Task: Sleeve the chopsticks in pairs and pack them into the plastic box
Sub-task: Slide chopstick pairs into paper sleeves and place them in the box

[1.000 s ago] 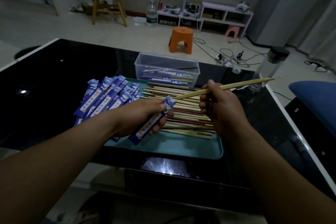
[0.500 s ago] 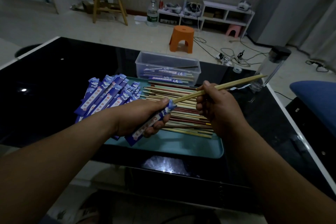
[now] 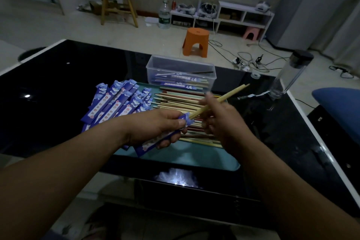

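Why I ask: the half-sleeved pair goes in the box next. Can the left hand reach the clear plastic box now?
Probably yes: the left hand holds the sleeve, and only low loose chopsticks lie between it and the open plastic box.

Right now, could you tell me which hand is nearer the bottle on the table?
Right. The right hand, holding the chopsticks, is left of the bottle; the left hand, gripping a sleeve, is farther left, beyond the right one.
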`<state>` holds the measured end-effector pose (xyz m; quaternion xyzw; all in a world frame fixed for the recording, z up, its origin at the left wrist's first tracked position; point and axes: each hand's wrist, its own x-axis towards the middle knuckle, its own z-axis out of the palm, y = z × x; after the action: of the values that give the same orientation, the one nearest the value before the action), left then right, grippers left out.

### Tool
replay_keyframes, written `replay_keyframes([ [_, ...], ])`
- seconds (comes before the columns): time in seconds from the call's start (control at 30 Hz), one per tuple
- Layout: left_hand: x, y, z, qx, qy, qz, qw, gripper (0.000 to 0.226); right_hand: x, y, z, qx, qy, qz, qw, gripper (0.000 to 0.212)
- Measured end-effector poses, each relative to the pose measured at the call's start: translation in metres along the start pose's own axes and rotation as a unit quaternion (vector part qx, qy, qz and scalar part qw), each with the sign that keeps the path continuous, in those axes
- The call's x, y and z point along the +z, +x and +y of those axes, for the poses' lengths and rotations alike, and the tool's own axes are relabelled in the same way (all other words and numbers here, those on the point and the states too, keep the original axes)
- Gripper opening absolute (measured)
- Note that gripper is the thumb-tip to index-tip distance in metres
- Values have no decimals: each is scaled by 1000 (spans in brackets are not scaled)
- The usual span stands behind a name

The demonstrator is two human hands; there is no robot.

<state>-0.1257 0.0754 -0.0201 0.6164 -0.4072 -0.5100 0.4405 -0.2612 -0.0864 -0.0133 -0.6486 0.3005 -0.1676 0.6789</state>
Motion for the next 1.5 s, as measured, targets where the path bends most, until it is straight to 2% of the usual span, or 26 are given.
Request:
replay_keyframes([
  [0.1, -6, -1, -3, -9, 38, 8, 999, 24, -25, 7, -12, -47, 42, 148, 987, 36],
  [0.17, -7, -1, -4, -18, 43, 5, 999, 23, -40, 9, -14, -90, 32, 186, 978, 43],
  [0.2, -6, -1, -3, -21, 41, 1, 999, 22, -44, 10, -14, -97, 16, 186, 978, 43],
  [0.3, -6, 0, -2, -27, 41, -10, 999, 22, -42, 10, -13, -76, -42, 167, 982, 26],
  [0.43, -8, -2, -3, -28, 34, 2, 999, 26, -28, 8, -2, -70, -72, 137, 985, 26],
  [0.6, -9, 0, -1, -30, 26, 4, 999, 27, -8, 7, 6, -40, -20, 106, 993, 12],
  [0.77, -12, -1, -2, -43, 38, -7, 998, 25, 0, 2, 11, -17, -47, 33, 998, 23],
  [0.93, -14, 1, -3, -52, 38, 2, 998, 30, -5, 4, 10, -12, -32, 15, 999, 23],
  [0.97, -14, 3, -3, -54, 50, 18, 997, 33, -7, 5, 9, -13, -20, 21, 999, 22],
  [1.03, -19, 3, 1, -46, 170, 79, 981, 36, -12, 8, 7, -16, 5, 53, 998, 20],
  [1.1, -28, 4, 0, -37, 325, 161, 931, 40, -18, 11, 7, -11, 31, 89, 995, 19],
  [1.13, -33, 3, 0, -33, 358, 193, 913, 41, -21, 13, 7, -7, 44, 97, 994, 19],
  [1.2, -39, 2, -3, -22, 357, 223, 907, 39, -24, 14, 8, 5, 56, 85, 995, 19],
  [1.37, -44, 10, -5, 8, 317, 232, 920, 29, -28, 18, 6, 27, 88, 49, 995, 17],
  [1.43, -48, 19, -9, 59, 325, 289, 898, 21, -32, 28, 4, 24, 114, 72, 991, 16],
  [1.5, -56, 24, -8, 70, 323, 355, 874, 25, -34, 43, -4, 15, 132, 94, 987, 16],
])
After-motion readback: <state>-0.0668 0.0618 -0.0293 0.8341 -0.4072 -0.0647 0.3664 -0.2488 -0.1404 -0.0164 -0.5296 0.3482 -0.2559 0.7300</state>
